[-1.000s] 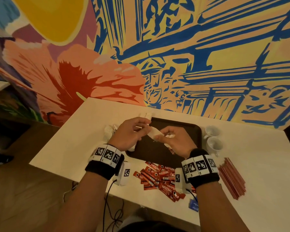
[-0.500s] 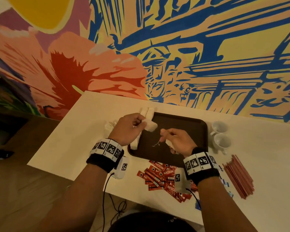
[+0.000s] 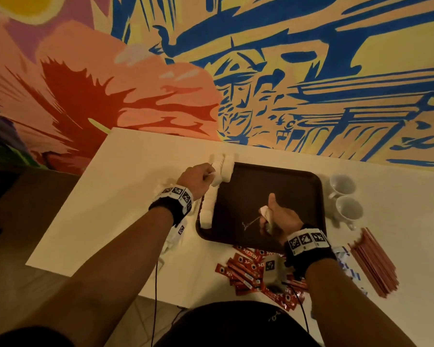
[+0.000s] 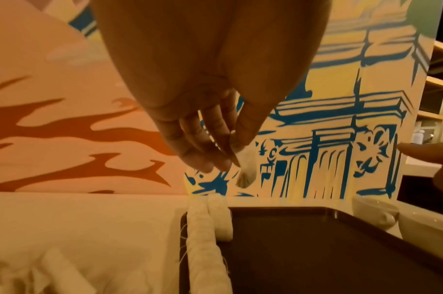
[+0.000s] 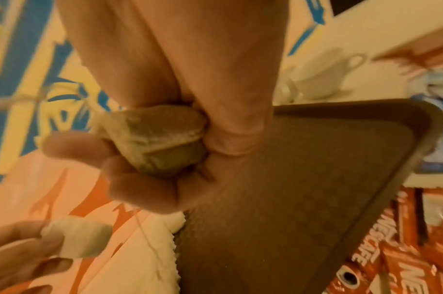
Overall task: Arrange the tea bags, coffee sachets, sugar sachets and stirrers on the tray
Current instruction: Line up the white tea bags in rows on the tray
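A dark brown tray [image 3: 273,186] lies on the white table. White tea bags [image 3: 212,196] stand in a row along its left edge, also seen from the left wrist as tea bags [image 4: 205,238]. My left hand [image 3: 210,174] pinches one tea bag [image 4: 245,169] above the far end of that row. Over the tray's middle, my right hand [image 3: 266,214] grips a small bunch of tea bags [image 5: 159,139], and a string dangles from them. Red coffee sachets [image 3: 246,269], blue-white sugar sachets [image 3: 346,262] and reddish stirrers [image 3: 372,262] lie off the tray near the table's front edge.
Two white cups [image 3: 346,196] stand just right of the tray. A loose heap of tea bags [image 4: 39,274] lies on the table left of the tray. A painted wall [image 3: 261,71] rises directly behind the table. Cables hang from my wristbands.
My hands have separated: the left one carried a single tea bag to the tray's far left corner, while the right one stayed over the tray with the other bags.
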`<state>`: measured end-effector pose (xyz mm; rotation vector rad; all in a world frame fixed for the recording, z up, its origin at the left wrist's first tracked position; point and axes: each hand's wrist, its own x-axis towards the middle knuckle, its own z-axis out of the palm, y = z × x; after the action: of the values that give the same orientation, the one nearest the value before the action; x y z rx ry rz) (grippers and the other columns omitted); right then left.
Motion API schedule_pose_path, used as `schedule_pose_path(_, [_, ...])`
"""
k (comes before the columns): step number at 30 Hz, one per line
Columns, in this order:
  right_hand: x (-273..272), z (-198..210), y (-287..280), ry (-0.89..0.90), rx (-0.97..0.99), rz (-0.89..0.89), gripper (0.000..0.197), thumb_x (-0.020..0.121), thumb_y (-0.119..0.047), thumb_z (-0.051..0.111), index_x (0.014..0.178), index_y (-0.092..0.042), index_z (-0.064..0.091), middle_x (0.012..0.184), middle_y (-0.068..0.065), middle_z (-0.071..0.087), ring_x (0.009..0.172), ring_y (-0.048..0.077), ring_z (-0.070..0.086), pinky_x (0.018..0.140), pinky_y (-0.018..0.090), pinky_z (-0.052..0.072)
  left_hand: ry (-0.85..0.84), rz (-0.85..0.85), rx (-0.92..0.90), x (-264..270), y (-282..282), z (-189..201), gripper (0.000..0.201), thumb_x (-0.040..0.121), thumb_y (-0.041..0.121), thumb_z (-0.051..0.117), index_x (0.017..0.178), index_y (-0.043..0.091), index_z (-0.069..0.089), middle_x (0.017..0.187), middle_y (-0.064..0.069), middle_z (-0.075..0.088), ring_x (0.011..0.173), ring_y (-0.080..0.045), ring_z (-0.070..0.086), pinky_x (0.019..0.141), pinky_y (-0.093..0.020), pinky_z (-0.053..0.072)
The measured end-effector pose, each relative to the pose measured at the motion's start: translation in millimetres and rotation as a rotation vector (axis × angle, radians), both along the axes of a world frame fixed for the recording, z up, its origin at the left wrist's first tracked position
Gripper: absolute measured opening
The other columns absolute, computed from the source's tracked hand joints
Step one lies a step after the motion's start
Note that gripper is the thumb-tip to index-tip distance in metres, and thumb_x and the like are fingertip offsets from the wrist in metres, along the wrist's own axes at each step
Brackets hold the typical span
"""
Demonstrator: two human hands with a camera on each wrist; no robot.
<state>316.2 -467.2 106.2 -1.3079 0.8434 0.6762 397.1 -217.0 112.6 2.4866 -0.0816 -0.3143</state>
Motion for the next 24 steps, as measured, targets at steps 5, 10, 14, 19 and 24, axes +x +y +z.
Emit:
schedule_pose_path(5, [10.1,-18.4,-3.8,0.058,0.260,-0.189,0.072,0.090,-0.070,0.052,0.120,-0.005,0.062,0.095,0.020,0.070,0.077,0.030,0.069,0.068,0.044,0.059,0.072,-0.060,0.040,32.9,-11.2,-42.6,0.019,0.099,0.030,0.056,0.114,0.023,0.064,0.115,-0.003,0.070,0.103,-0.027,0.065,0.090,-0.040,0.053])
schedule_pose_path(10, [19.8,-14.2,6.1,0.075,0.298,-0.144,0.050,0.094,-0.035,0.066,0.134,-0.008,0.051,0.113,0.020,0.065,0.088,0.029,0.068,0.068,0.039,0.058,0.075,-0.164,0.153,51.6,-25.9,-85.8,0.021,0.100,0.035,0.051,0.117,0.029,0.062,0.115,-0.005,0.068,0.103,-0.030,0.063,0.089,-0.040,0.052])
schedule_pose_path(14, [21.4,-21.5,16.9,0.041,0.250,-0.121,0.046,0.095,0.000,0.052,0.141,-0.002,0.043,0.120,0.023,0.062,0.102,0.033,0.066,0.074,0.038,0.061,0.025,-0.207,0.264,68.3,-35.1,-104.3,0.021,0.101,0.032,0.049,0.114,0.028,0.065,0.116,-0.006,0.066,0.107,-0.029,0.061,0.092,-0.039,0.048])
schedule_pose_path(19, [20.2,-34.9,21.4,-0.019,0.147,-0.083,0.033,0.101,0.001,0.045,0.134,0.005,0.049,0.117,0.023,0.061,0.104,0.034,0.065,0.077,0.038,0.060,0.002,-0.293,0.395,83.7,-36.5,-119.4,0.024,0.097,0.022,0.051,0.119,0.025,0.062,0.122,-0.005,0.062,0.116,-0.029,0.053,0.099,-0.044,0.040])
schedule_pose_path(24, [19.0,-42.4,16.7,-0.062,0.097,-0.005,0.036,0.105,-0.010,0.047,0.141,-0.006,0.049,0.125,0.020,0.064,0.112,0.032,0.065,0.085,0.042,0.058,0.001,-0.314,0.454,101.7,-36.1,-122.2,0.031,0.096,0.023,0.057,0.126,0.025,0.058,0.130,-0.006,0.056,0.123,-0.030,0.048,0.104,-0.045,0.034])
